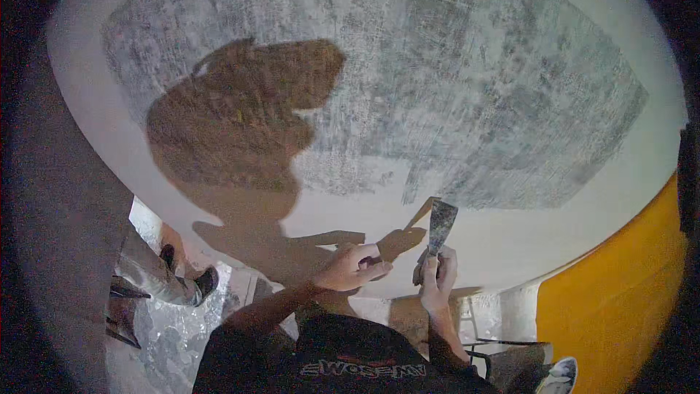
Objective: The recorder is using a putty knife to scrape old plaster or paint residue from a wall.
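Observation:
A broad white surface with a mottled grey, streaked patch (492,93) fills most of the head view. My right hand (439,279) grips a putty knife (442,221) by its handle, with the stained blade pointing up the view below the patch's lower edge. A dark, unclear shape lies beside those fingers. To the left, my left hand (353,268) is raised with bent fingers and the thumb reaching towards the other hand; whether it holds something small cannot be made out. Brown shadows of my head, arms and the knife fall across the surface.
At the left are another person's legs (150,273) in pale trousers and dark shoes, over a blotchy floor (164,334). Dark metal-framed furniture (511,358) stands at the lower right, near a pale shoe (561,375). A yellow-orange surface (612,284) borders the right side.

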Tool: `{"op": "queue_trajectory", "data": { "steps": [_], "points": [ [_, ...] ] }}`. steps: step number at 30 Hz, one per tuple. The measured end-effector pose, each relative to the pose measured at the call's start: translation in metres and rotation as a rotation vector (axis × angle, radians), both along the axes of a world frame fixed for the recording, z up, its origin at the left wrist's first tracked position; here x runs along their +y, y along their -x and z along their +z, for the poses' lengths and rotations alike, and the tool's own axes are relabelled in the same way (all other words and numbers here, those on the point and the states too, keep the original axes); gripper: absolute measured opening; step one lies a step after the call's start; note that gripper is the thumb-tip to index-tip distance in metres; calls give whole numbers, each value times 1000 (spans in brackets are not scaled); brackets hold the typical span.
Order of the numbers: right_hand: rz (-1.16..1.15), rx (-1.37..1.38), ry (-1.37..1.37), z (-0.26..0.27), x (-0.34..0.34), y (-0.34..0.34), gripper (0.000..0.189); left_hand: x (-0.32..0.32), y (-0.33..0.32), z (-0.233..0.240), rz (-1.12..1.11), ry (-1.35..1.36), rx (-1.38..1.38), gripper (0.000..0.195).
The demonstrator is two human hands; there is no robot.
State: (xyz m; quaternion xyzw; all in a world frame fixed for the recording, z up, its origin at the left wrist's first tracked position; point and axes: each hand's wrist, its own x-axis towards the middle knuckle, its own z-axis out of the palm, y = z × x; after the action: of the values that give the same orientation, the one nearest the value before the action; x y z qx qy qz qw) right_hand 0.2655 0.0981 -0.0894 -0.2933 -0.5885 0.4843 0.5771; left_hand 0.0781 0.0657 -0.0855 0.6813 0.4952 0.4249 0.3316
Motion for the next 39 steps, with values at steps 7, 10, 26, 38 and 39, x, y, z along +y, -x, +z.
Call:
{"op": "queue_trajectory", "data": {
  "steps": [7, 10, 26, 38, 39],
  "points": [
    [52, 47, 73, -9, -4, 9, 19, 9, -26, 16, 85, -41, -218, 28],
    [75, 111, 145, -15, -7, 13, 19, 11, -33, 23, 183, -114, -361, 27],
    [366, 339, 521, 19, -39, 37, 24, 4, -26, 47, 434, -127, -333, 29],
    [437, 240, 534, 25, -34, 29, 27, -5, -22, 52, 441, -76, -367, 37],
    [458, 262, 548, 26, -33, 28, 28, -5, -24, 53, 439, -35, -389, 33]
  ]
}}
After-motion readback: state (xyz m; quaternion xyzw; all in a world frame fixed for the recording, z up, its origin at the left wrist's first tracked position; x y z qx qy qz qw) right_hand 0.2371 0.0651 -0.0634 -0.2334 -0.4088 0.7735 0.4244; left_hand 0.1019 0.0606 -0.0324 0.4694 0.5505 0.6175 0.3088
